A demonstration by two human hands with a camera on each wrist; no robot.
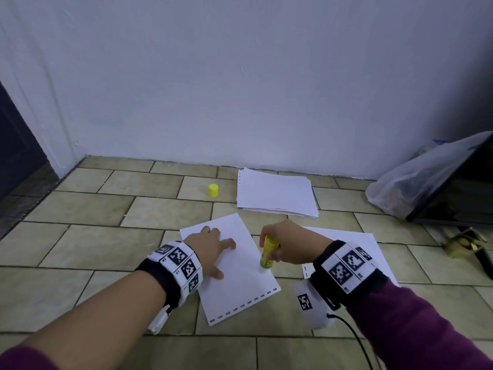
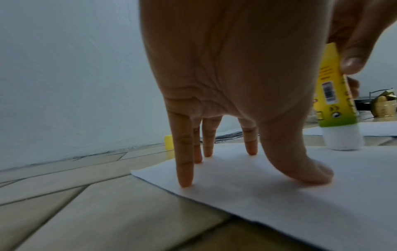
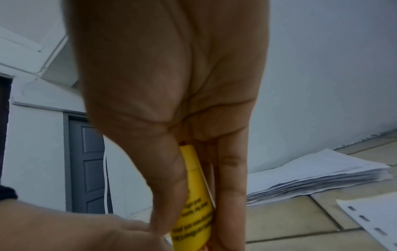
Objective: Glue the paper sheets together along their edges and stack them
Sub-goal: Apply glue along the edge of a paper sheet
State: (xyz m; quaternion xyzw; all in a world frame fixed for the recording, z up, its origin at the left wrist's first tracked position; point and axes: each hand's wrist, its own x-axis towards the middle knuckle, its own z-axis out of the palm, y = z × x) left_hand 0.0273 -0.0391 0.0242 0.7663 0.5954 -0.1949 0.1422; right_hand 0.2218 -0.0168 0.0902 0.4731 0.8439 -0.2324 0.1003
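We have the sheet [image 1: 234, 268] flat on the tiled floor [image 1: 88, 209], and our left hand [image 1: 210, 249] is spread on it, fingers [image 2: 184, 163] straight and tips pressing down, holding nothing — it is there to keep the paper from sliding or lifting while glue goes on. Our right hand [image 1: 288, 244] is wrapped round the glue stick [image 1: 268, 252], thumb on one side and fingers on the other, with the white tip down on the sheet close to its right long edge. The stick leans a little, which we judge lets the tip run along that edge in one pass.

The cap [image 1: 213, 190] stands off by the wall, well clear of the work, so it cannot get in the way. The stack [image 1: 276, 193] lies beyond the sheet, near the wall and within reach. A second sheet [image 1: 373, 252] lies under our right wrist, just beside the first — probably the next piece to join.

We take the step in hand to be gluing the right edge; laying a sheet on top is not yet done. The risk is the thin paper creasing if the left hand eases off.
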